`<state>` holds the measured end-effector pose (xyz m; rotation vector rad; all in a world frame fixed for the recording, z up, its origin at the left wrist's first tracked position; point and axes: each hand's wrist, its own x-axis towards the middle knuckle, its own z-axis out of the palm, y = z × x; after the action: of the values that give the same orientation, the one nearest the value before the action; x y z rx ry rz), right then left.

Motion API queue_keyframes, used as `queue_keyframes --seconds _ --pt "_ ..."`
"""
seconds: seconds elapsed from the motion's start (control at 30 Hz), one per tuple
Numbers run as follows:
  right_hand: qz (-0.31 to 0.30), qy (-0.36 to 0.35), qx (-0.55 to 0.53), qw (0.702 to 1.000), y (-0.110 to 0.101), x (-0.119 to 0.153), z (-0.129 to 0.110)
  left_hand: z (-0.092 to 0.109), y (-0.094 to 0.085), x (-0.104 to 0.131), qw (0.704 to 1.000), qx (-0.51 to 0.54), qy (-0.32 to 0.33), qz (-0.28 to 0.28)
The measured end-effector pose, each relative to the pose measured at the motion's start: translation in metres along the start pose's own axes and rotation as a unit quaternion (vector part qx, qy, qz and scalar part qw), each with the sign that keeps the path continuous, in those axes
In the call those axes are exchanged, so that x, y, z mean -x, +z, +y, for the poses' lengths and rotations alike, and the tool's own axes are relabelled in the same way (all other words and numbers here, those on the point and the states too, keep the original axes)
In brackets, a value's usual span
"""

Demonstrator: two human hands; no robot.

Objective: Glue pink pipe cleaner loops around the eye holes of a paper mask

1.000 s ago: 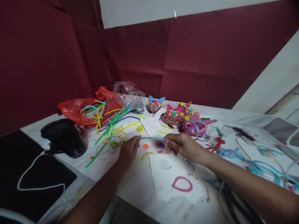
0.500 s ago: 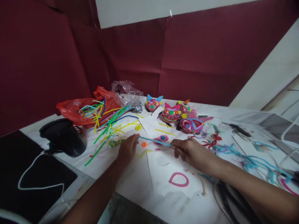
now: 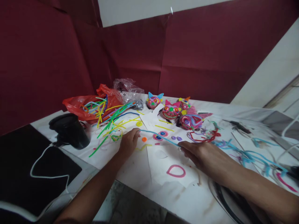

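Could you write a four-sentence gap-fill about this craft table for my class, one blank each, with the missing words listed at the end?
1. The thin strip held between the left hand and the right hand is ____ in colour.
2. The bag from which coloured sticks spill is ____.
3. The toy head closest to the clear bag has ears coloured ____.
4. Small purple ovals lie just beyond the right hand, ____ in number.

Missing words: light blue; red; blue; two.

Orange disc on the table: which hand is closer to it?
Left. The left hand is just beside the orange disc, on its left; the right hand is farther off, to its right.
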<state>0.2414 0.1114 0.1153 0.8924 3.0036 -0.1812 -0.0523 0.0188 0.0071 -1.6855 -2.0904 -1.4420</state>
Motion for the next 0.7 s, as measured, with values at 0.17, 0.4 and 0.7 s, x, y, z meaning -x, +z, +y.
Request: queue_keyframes --seconds 0.17,0.4,0.7 --pt "0.039 -0.018 -0.007 0.999 0.005 0.022 0.013 0.010 -0.006 -0.005 0.998 0.028 -0.050 0.012" --pt "0.138 -0.029 -0.066 0.988 0.003 0.061 0.021 0.016 -0.016 -0.025 0.991 0.056 -0.118 0.028" --pt "0.280 -0.129 -0.043 0.950 0.075 0.150 0.031 -0.012 -0.032 -0.076 0.982 0.004 -0.190 0.016"
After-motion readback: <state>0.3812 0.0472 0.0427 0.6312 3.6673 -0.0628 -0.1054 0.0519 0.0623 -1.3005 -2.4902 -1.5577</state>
